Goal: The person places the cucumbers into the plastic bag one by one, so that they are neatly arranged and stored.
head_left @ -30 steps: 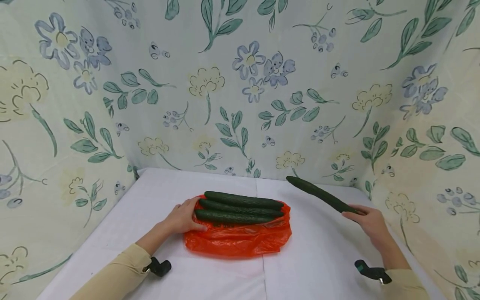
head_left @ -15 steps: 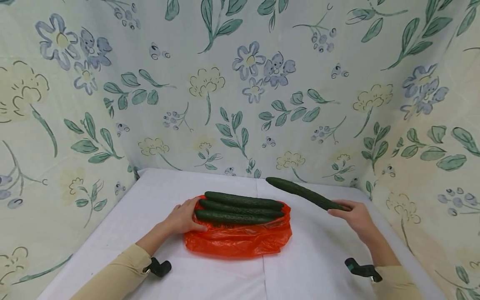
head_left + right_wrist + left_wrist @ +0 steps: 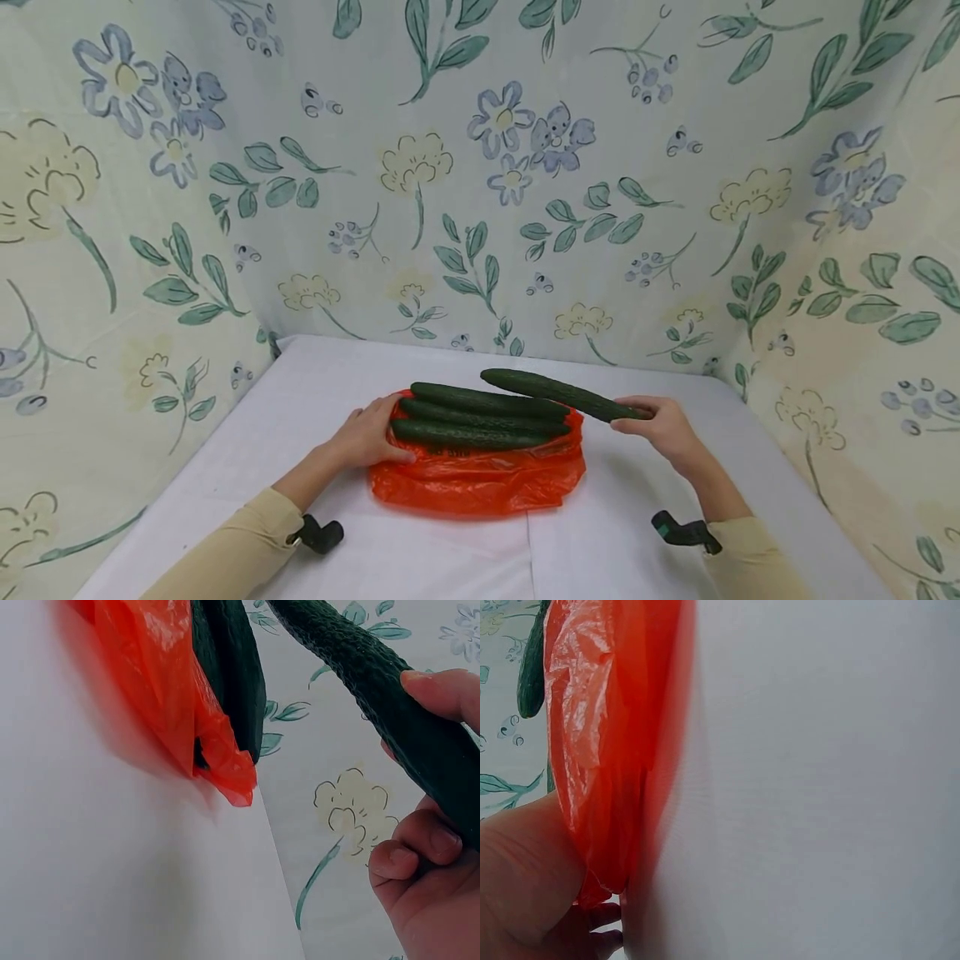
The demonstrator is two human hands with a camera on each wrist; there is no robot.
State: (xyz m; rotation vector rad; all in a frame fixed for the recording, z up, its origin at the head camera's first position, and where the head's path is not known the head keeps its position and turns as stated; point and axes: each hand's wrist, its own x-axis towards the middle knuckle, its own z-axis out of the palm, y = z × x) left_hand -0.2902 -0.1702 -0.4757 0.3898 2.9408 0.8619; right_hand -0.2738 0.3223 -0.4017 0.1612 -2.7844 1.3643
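A white cloth-covered table bore a crumpled orange plastic bag; three long dark green cucumbers lay side by side on it; the right hand gripped a fourth long dark cucumber by its end, raised above the bag's far right edge; the left hand rested, fingers relaxed, against the bag's left edge and the cucumbers' ends.

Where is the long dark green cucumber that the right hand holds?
In the head view, the long dark green cucumber is right of centre, gripped by the right hand, above the orange plastic bag.
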